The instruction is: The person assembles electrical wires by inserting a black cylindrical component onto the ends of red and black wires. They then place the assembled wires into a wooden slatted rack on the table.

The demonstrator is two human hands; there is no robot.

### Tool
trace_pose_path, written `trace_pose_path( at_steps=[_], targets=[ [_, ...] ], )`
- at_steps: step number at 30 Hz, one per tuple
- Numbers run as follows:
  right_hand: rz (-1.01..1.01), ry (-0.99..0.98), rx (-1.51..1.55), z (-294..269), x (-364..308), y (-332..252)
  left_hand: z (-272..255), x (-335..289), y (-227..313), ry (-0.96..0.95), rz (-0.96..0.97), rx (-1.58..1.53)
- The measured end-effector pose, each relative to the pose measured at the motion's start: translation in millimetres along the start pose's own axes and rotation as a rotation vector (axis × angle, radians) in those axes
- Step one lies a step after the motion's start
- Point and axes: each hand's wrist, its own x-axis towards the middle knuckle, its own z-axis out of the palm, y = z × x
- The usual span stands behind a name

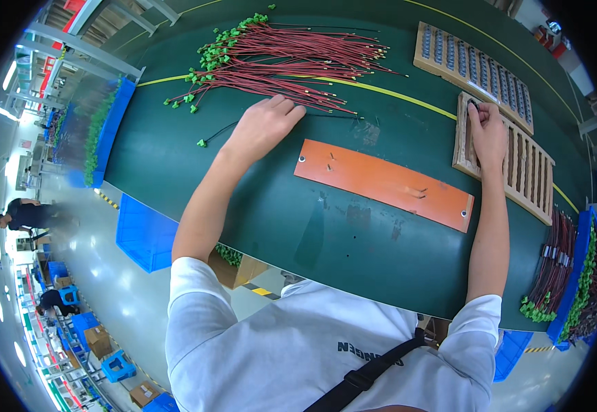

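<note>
My left hand (269, 123) is closed over a thin black wire (224, 132), its fingers curled down near the table. One end of this wire carries a small green connector (202, 143), and the other reaches out to the right of the hand. On the right, my right hand (488, 134) pinches a small dark part (473, 104) at the upper left end of a slotted wooden tray (514, 159). The exact kind of that part is too small to tell. Between the hands lies an orange plate (388, 184) with small metal pins standing up from it.
A heap of dark red wires (298, 55) with green connectors spreads over the far side of the green table (264, 206). Behind the slotted tray, another wooden tray (473, 72) holds rows of dark parts. Bundled wires (556, 261) lie at the right, beside a blue bin (576, 275).
</note>
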Motion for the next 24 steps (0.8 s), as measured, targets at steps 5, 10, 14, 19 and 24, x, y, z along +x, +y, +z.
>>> trace_pose_path(
  at_steps=[5, 10, 14, 19, 24],
  targets=[
    [0.015, 0.008, 0.018, -4, -3, -7, 4, 9, -19, -0.008, -0.015, 0.109],
    [0.004, 0.012, -0.003, -3, -2, -5, 15, 7, -85, 0.041, -0.183, 0.058],
    [0.002, 0.012, 0.013, -2, -2, -7, 24, 7, -103, -0.009, -0.205, 0.017],
    [0.002, 0.009, 0.004, -4, -2, -7, 27, 13, -107, 0.072, -0.185, -0.036],
    [-0.006, 0.003, 0.008, -3, -1, -6, 7, 9, -134, 0.206, -0.299, -0.327]
  ],
)
